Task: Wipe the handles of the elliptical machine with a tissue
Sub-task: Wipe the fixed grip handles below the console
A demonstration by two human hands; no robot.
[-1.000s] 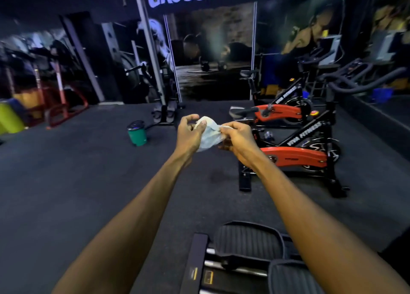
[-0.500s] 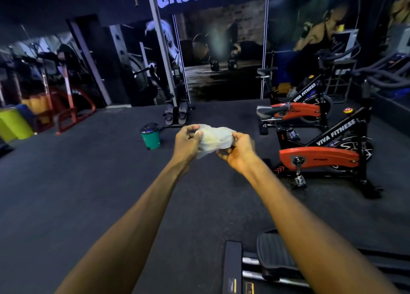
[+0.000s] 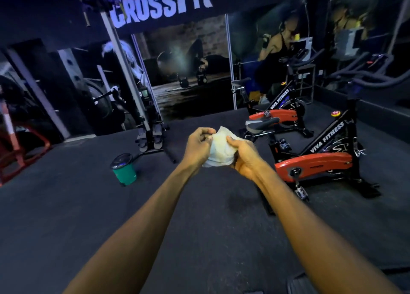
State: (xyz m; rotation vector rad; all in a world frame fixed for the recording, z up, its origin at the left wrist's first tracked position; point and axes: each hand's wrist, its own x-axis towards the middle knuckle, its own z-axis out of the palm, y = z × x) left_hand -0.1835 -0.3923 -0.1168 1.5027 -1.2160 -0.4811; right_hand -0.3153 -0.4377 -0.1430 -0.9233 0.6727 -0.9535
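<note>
Hands out front in a dim gym: left hand [image 3: 198, 145] pinches one edge of the tissue [image 3: 219, 149]; right hand [image 3: 243, 155] curls round the other side, bunching it above the floor [image 3: 88, 216]; no elliptical handle can be picked out for certain; wiping appears not yet begun; bikes [image 3: 315, 160] stand to the right, a green bin [image 3: 124, 169] to the left.

Both forearms are bare from the bottom edge of the view up to the wrists, with no sleeve showing on either. The left hand [image 3: 198, 146] and right hand [image 3: 245, 158] are bare too, with no glove, ring, watch or band visible.
</note>
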